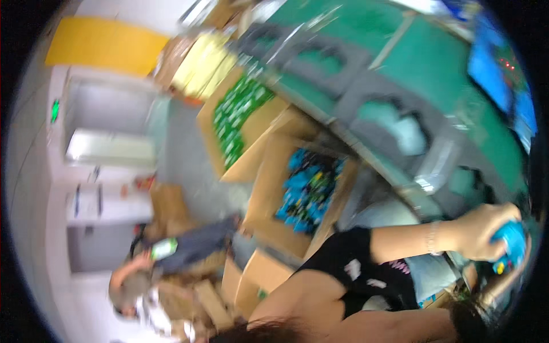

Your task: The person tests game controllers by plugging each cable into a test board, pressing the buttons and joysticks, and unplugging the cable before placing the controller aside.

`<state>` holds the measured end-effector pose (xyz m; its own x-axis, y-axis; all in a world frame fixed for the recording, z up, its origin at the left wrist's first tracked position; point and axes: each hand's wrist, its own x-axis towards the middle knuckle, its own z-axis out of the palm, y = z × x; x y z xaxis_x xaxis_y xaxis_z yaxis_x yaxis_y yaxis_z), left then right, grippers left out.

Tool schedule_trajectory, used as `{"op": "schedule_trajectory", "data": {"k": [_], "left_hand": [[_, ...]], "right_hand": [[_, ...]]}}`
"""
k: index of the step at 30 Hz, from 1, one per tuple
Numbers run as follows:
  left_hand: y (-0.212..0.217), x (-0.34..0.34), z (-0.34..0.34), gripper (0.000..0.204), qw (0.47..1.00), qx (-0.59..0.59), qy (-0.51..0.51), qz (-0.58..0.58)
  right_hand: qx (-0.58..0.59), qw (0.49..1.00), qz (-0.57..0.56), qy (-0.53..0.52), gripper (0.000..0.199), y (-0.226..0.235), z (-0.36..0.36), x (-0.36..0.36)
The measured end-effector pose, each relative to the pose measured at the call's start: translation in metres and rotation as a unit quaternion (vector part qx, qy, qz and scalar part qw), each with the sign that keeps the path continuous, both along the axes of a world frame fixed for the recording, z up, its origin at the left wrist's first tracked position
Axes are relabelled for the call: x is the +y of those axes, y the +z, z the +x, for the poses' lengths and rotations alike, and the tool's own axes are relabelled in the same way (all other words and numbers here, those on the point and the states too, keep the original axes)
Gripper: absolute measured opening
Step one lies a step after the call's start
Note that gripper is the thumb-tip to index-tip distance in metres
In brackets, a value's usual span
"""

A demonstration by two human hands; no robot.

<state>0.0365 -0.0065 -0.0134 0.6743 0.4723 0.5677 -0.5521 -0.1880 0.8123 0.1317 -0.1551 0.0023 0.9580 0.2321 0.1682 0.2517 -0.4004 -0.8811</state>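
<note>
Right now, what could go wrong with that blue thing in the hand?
The hand grips the blue item right at the green table's edge, so it might slip and fall. Open cardboard boxes crowd the floor below, so a foot could catch one. The picture is blurred, so the grip itself is unclear.

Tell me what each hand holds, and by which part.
One hand, which side cannot be told, wraps over the top of a small blue plastic object with yellow bits. The other hand is out of view.
</note>
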Motion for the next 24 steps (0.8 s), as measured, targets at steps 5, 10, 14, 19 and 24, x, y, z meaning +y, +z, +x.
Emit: {"op": "schedule_trajectory", "data": {"k": [5, 10, 14, 19, 24], "left_hand": [[0.009, 0.0, -0.013, 0.059, 0.991, 0.103, -0.052, -0.07], [0.01, -0.002, -0.016, 0.059, 0.974, 0.148, -0.159, -0.059], [0.012, -0.005, -0.015, 0.062, 0.988, 0.121, -0.096, -0.031], [0.013, -0.009, -0.013, 0.057, 0.979, 0.144, -0.116, -0.085], [0.01, -0.01, -0.011, 0.052, 0.979, 0.129, -0.119, -0.105]], "right_hand": [[-0.07, 0.987, -0.003, 0.145, 0.079, 0.033, 0.009, -0.029], [-0.151, 0.96, -0.058, 0.227, 0.034, 0.068, 0.067, 0.0], [-0.274, 0.892, -0.323, 0.16, 0.041, 0.052, 0.114, 0.054], [-0.334, 0.853, -0.385, 0.109, 0.04, 0.018, 0.118, 0.084], [-0.332, 0.859, -0.378, 0.094, 0.034, 0.008, 0.121, 0.083]]}}
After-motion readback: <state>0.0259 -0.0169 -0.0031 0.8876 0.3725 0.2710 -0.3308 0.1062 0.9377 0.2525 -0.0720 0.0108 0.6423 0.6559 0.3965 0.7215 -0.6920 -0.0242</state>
